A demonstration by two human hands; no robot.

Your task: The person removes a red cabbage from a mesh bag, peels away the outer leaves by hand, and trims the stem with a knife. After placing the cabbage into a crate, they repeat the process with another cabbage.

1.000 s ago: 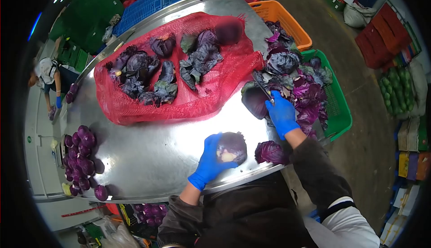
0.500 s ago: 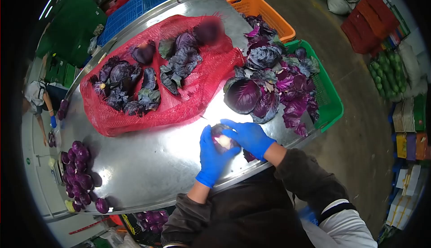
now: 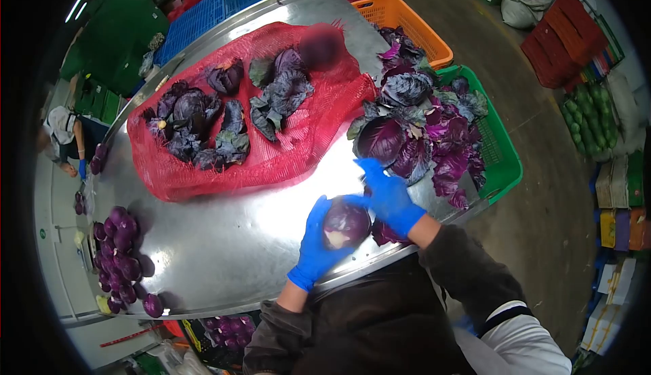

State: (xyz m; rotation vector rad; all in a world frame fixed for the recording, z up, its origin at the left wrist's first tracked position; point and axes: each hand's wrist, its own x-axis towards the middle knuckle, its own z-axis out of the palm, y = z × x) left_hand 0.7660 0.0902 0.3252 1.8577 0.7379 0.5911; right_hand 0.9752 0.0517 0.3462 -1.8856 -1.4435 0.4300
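Head view: red cabbage (image 3: 346,224) in the curled grip of the left hand (image 3: 317,247), right hand (image 3: 390,197) splayed against it.

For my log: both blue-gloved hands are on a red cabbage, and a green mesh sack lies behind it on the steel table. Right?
Not quite: the head view shows the mesh sack is red, not green. Left hand and right hand are on the red cabbage, sack behind it on the steel table.
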